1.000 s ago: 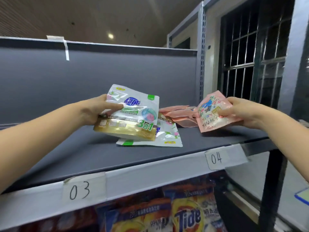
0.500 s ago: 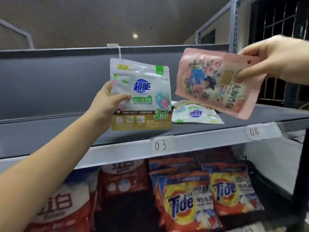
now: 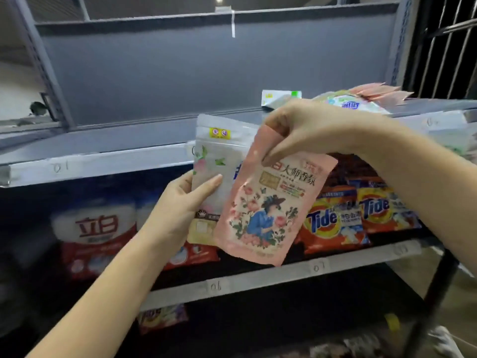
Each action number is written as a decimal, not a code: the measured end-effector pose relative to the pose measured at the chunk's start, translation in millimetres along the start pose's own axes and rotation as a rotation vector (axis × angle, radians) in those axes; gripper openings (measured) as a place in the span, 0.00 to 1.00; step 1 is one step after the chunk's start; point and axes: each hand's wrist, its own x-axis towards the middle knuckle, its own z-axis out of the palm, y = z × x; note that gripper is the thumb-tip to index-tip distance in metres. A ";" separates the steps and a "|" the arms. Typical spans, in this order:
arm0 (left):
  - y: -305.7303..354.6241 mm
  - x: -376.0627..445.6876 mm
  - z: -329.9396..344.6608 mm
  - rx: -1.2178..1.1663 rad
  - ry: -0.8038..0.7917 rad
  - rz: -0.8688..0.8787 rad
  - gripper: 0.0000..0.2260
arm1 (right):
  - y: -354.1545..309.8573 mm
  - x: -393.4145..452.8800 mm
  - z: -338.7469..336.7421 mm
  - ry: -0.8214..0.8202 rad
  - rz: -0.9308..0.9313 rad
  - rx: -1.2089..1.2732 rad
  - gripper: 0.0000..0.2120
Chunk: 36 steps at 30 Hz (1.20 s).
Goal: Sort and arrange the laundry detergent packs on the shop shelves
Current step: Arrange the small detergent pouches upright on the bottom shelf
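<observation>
Both packs lowered since before: right hand [image 3: 307,130] pinching pink pack [image 3: 268,210] top, overlapping white pack [image 3: 216,161] gripped by left hand [image 3: 178,202] at 9 o'clock.

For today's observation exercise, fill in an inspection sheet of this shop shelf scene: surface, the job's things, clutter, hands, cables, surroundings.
Surface: grey upper shelf, front edge labelled 01; bare at its left.
Job's things: white pack in the left hand; pink pack hanging from the right hand, overlapping the white one. More white and pink packs lie at the shelf's right end.
Clutter: nothing seen.
Hands: left grips the white pack's edge; right pinches the pink pack's top.
Cables: nothing seen.
Surroundings: Tide bags and red-and-white bags on the lower shelf; barred window at right.
</observation>
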 end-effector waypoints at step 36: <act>-451.2 -127.9 -2.4 0.001 0.244 -0.778 0.11 | 205.1 -123.8 507.3 0.172 1.122 1.200 0.06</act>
